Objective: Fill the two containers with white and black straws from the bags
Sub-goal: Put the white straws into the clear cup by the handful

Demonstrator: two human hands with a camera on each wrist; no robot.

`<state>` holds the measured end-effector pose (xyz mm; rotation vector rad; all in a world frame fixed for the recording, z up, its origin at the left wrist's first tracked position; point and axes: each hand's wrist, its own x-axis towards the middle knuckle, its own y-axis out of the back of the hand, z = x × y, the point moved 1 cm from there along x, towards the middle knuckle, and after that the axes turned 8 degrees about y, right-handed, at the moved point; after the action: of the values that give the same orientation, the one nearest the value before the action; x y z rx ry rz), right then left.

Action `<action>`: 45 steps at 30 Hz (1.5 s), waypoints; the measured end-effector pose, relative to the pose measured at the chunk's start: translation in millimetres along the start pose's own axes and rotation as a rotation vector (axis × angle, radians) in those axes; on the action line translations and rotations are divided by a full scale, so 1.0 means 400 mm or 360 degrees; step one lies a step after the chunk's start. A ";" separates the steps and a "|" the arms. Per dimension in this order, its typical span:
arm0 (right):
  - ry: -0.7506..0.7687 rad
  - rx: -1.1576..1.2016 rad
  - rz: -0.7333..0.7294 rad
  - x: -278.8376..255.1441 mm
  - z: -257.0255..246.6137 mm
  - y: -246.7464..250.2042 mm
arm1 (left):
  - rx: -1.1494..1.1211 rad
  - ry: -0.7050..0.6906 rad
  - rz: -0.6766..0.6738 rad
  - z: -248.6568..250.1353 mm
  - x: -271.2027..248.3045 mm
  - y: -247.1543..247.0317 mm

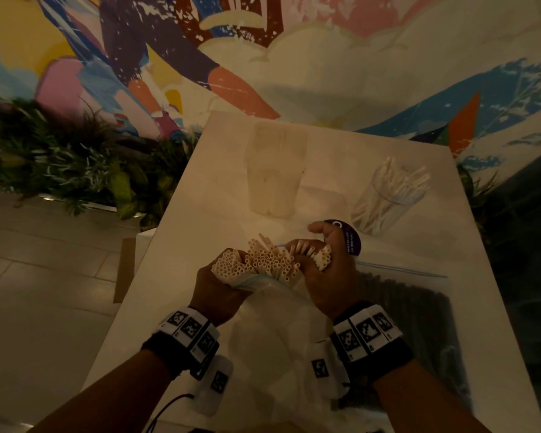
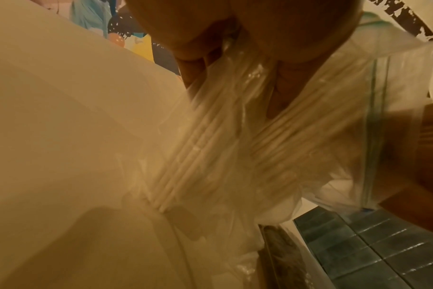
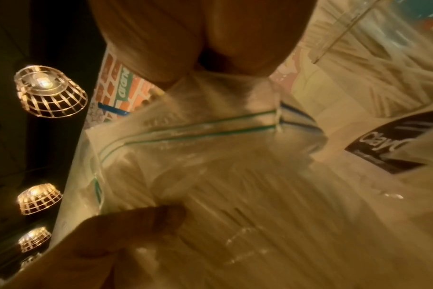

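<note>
Both hands curled round white straws (image 1: 270, 260) standing end-up out of the clear bag (image 1: 263, 323): left hand (image 1: 222, 289) on one clump, right hand (image 1: 325, 276) on another; half-filled container (image 1: 388, 195) ahead-right on the counter (image 1: 200, 220), nearer the right

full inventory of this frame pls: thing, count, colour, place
white straws: a bundle, white, poking from the bag between both hands
bag: 1, clear, zip top, held mid-table
black-straw bag: 1, clear, dark straws inside, lying at right
left container: 1, clear, far centre, contents unclear
right container: 1, clear, holding white straws, far right
label: 1, dark purple, behind right hand
table: 1, white
plants: green, left of table
left hand: grips bag and straws
right hand: grips straws
</note>
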<state>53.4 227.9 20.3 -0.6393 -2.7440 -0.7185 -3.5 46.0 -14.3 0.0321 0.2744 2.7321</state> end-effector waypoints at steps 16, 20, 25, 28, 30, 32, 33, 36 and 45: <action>-0.0049 -0.0274 -0.0194 -0.034 0.016 -0.014 | -0.0080 0.0017 0.0040 0.019 -0.009 0.006; -0.0036 -0.0181 -0.0105 -0.043 0.035 -0.027 | -0.0127 0.0059 0.0038 0.003 -0.008 0.005; -0.0185 0.0028 -0.0031 -0.037 0.034 -0.024 | -0.0156 0.0046 0.0051 -0.002 -0.009 0.007; -0.0271 0.0415 0.0085 -0.017 0.001 -0.015 | -0.0165 0.0005 0.0055 0.010 -0.011 0.006; -0.0252 0.0649 0.0141 -0.009 -0.015 -0.011 | -0.0164 -0.0005 0.0083 0.008 -0.011 0.003; -0.0255 0.0823 0.0179 -0.004 -0.028 -0.006 | -0.0178 0.0002 0.0086 0.000 -0.009 0.005; -0.0258 0.0894 0.0194 -0.003 -0.037 -0.001 | -0.0185 0.0011 0.0084 -0.002 -0.008 0.006; -0.0219 0.1014 0.0229 0.008 -0.061 0.019 | -0.0157 0.0043 0.0099 -0.009 -0.009 0.008; -0.0048 0.1077 0.0185 0.085 -0.157 0.125 | -0.0081 0.0105 0.0097 -0.031 -0.003 0.008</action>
<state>53.9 246.8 105.3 -0.6317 -2.6900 0.2534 -4.5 40.2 -25.6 -0.0651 0.2256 2.8029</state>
